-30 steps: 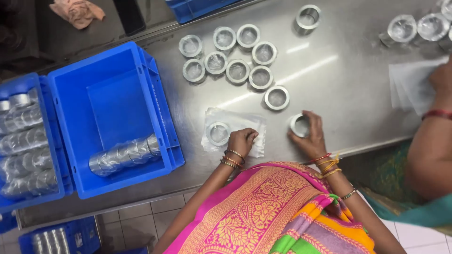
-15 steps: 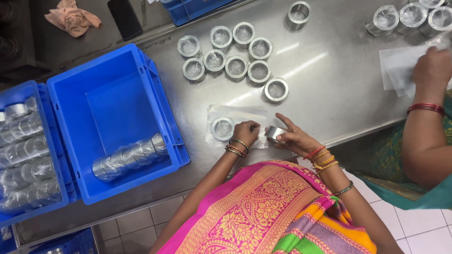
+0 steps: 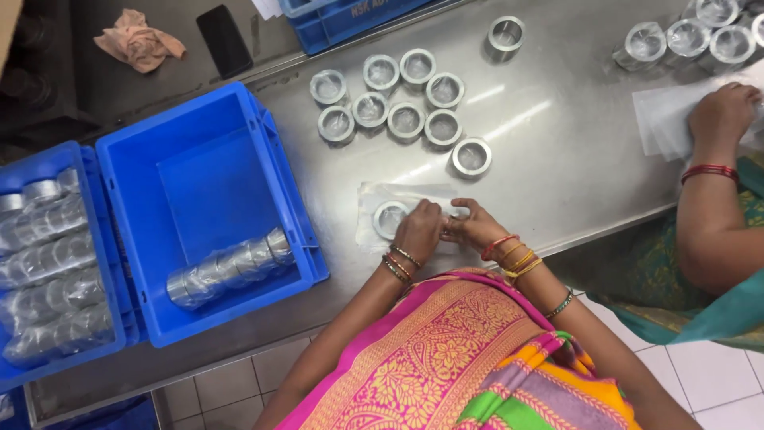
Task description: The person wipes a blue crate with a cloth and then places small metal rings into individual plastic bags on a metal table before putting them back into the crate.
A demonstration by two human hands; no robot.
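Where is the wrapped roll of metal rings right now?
In the head view it lies at left, inside the open blue bin, in its lower right corner: the wrapped roll of rings, left of the person's left hand.

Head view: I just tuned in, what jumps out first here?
Two hands, the left hand and right hand, meet over a clear plastic sheet holding a metal ring near the steel table's front edge. Behind them sits a cluster of metal rings. At left, a bright blue bin holds one wrapped roll of rings.
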